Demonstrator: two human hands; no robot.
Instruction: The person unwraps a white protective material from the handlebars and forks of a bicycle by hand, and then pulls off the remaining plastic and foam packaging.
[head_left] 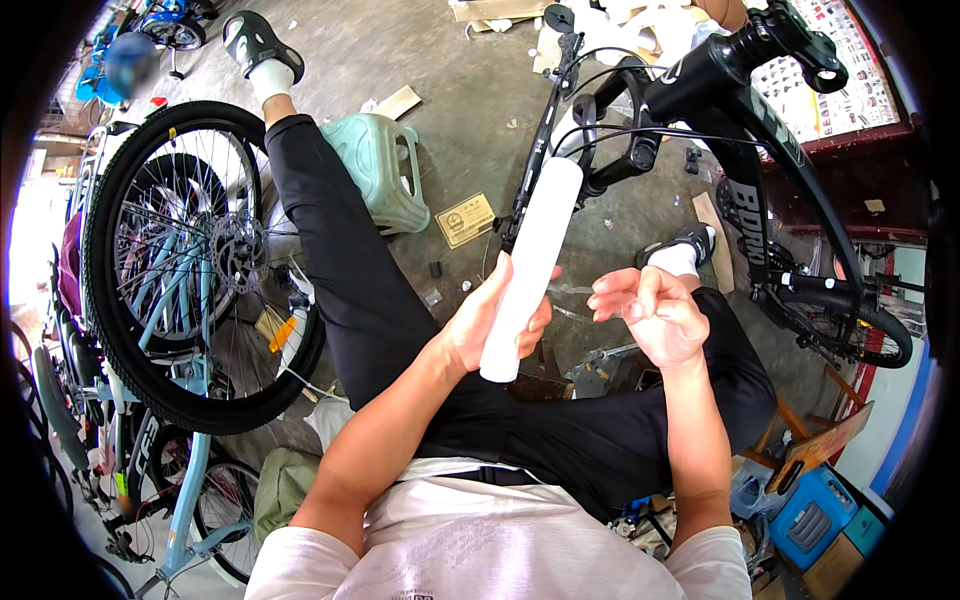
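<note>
My left hand (492, 318) is wrapped round a long white cylinder (535, 265), which looks like a foam tube or a wrapped roll. It leans with its top end away from me and its lower end over my lap. To the right of it, apart from the cylinder, my right hand (660, 312) is raised with its fingers curled and the thumb pressed toward them. Whatever lies between those fingertips is too small to name. Just beyond the cylinder's top end are the handlebar (540, 150) and cables of a black bicycle frame (755, 150).
A bicycle wheel (100, 270) with a disc rotor stands close on my left. Beyond my left leg is a pale green plastic stool (375, 165), near a yellowish card (467, 220) on the floor. A blue plastic case (812, 518) lies at lower right.
</note>
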